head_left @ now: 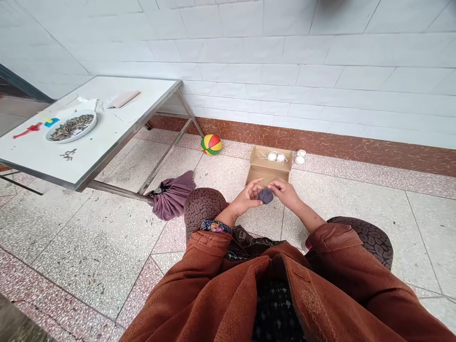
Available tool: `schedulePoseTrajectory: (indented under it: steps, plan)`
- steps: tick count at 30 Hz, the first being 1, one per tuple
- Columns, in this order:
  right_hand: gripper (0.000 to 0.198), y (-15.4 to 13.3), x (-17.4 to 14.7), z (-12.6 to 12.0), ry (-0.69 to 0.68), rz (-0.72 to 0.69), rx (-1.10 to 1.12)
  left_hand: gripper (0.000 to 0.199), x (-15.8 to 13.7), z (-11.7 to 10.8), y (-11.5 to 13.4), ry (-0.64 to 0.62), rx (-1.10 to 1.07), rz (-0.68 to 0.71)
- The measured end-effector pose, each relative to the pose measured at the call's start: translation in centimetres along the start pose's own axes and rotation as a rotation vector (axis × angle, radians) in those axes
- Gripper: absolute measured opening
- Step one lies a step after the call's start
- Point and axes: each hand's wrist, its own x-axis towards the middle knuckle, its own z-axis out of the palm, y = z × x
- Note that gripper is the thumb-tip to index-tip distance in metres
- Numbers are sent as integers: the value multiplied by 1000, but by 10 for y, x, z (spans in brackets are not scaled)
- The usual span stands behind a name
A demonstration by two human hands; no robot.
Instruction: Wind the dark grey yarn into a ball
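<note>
Between my hands, above the floor in front of my knees, is a small dark purple-grey ball of yarn [265,196]. My left hand [245,198] grips it from the left, thumb below and fingers curled above. At its upper right edge, my right hand [286,193] has thumb and forefinger pinched together; what lies between them is too small to make out. Just beyond the hands stands an open cardboard box [270,166]. White balls of yarn [276,156] with a loose strand rest in its far part, and more white balls [300,156] sit outside, to its right.
A striped ball [211,145] lies by the wall. Left of my knee, a bunched purple cloth [174,194] touches the leg of a metal-framed table [117,124]. On that table are a plate [94,124] of sunflower seeds or husks and a pinkish folded item [123,99].
</note>
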Motion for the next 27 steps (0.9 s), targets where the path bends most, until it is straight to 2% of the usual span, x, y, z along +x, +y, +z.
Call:
schedulePoseTrajectory:
  steps: [2, 5, 8, 10, 12, 14, 18, 20, 22, 24, 27]
  plan:
    - [22, 1, -5, 8, -37, 25, -31, 86, 1, 0, 2, 97, -69, 40]
    - [19, -3, -13, 14, -146, -15, -85, 78, 4, -1, 2, 251, -67, 52]
    - [18, -14, -18, 13, -255, -90, -82, 74, 6, -4, 1, 388, 23, 28]
    - [18, -22, -17, 9, -286, -128, -39, 76, 6, -6, 0, 430, 128, -6]
    - [19, -27, -13, 5, -272, -152, 15, 79, 5, -7, -1, 420, 233, -34]
    - [22, -30, -8, 0, -230, -151, 56, 84, 4, -6, -2, 350, 291, -46]
    - [24, -22, 3, -3, -98, -88, 94, 92, -1, -2, -3, 45, 214, -60]
    - [24, -14, 5, -1, -59, -32, 100, 93, -4, 0, -2, -34, 105, -50]
    - [25, -7, 2, 4, -55, 28, 81, 89, -4, 0, 1, 22, -1, -11]
    - [25, -3, -3, 10, -85, 50, 31, 83, -3, 0, 3, 146, -75, 27]
    - [24, -8, -14, 14, -199, -38, -61, 76, 1, -3, 2, 324, -86, 32]
